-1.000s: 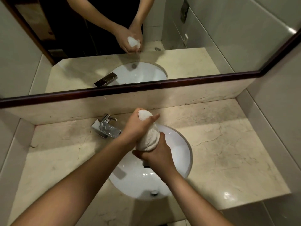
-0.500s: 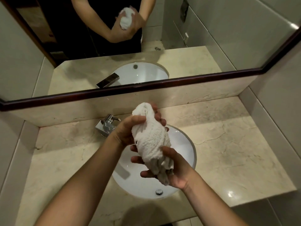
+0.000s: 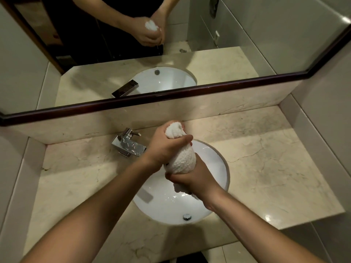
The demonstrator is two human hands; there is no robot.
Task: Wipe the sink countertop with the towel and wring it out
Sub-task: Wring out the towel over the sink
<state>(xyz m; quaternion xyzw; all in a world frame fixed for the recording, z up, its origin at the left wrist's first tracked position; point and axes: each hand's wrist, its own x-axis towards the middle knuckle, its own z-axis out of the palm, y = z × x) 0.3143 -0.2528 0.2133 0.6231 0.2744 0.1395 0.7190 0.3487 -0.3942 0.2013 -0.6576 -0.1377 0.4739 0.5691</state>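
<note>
A white towel (image 3: 181,158) is bunched into a thick roll above the white sink basin (image 3: 214,164). My left hand (image 3: 163,149) grips its upper end, with a tuft of cloth sticking out above the fingers. My right hand (image 3: 193,180) grips the lower end, and a small corner of towel hangs below that fist. Both hands are over the basin, in the middle of the beige marble countertop (image 3: 275,168).
A chrome faucet (image 3: 128,144) stands at the basin's left rear. The drain (image 3: 187,217) sits near the basin's front. A dark-framed mirror (image 3: 171,95) runs along the back wall and reflects both hands. Tiled walls close in on the left and right.
The towel hung loosely between my hands half a second ago. Now both hands are clenched tight around it, and it is compressed into a short roll lower over the basin.
</note>
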